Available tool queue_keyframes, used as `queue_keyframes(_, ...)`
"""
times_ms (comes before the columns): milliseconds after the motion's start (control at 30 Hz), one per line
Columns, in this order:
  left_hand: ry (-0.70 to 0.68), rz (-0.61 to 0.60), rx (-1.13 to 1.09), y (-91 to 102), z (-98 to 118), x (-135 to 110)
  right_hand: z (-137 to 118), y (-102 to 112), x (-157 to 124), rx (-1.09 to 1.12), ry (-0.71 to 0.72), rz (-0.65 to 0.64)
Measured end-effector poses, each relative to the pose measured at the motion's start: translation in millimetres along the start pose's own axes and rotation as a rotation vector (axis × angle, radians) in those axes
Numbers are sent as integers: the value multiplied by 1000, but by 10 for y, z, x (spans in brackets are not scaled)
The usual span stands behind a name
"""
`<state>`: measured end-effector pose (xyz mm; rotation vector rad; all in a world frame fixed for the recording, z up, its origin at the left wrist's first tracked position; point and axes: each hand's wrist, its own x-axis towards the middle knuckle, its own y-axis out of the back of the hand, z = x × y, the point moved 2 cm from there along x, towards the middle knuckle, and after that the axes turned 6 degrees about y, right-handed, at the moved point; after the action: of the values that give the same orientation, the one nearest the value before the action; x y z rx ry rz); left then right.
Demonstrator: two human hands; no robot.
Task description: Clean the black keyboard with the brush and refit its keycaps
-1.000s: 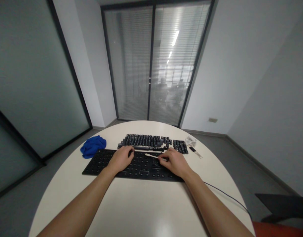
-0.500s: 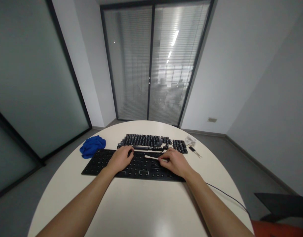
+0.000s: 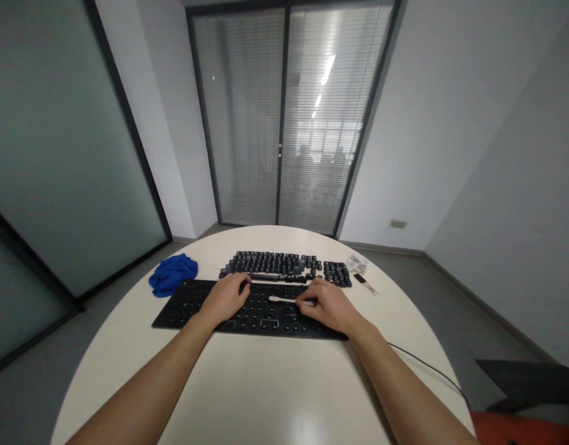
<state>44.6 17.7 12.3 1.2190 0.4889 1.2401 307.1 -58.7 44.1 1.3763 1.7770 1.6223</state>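
Note:
A black keyboard (image 3: pixel 261 324) with its keycaps off lies flat on the table, bare switches showing in rows. My left hand (image 3: pixel 226 298) rests on its left-middle part, fingers bent over the far edge and thumb apart from them, holding it. Over the right half, my right hand (image 3: pixel 326 303) pinches a slim white toothbrush-like stick (image 3: pixel 283 299) between thumb and fingers. The stick's thicker end points left, low over the switches; whether it touches them I cannot tell. The rest of its handle is partly hidden by my hand.
Loose black keycaps (image 3: pixel 270 264) lie in keyboard order behind the keyboard. A crumpled blue cloth (image 3: pixel 173 274) is at the left. At the right are a clear plastic bag (image 3: pixel 357 264) and a small wire tool with a black handle (image 3: pixel 360 279). A cable (image 3: pixel 428 364) runs over the table's right edge.
The white stick's thicker end has moved slightly left and toward me, with a small shift of my right hand. My left hand keeps its place on the keyboard.

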Motion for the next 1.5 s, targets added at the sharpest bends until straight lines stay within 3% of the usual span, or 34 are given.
queue_keyframes(967, -9, 3, 12, -13, -11, -2, -165, 11, -32, 115, 183, -92)
queue_keyframes(1500, 5, -11, -22, 13, 19, -10, -88, 139, -104, 215, 43, -120)
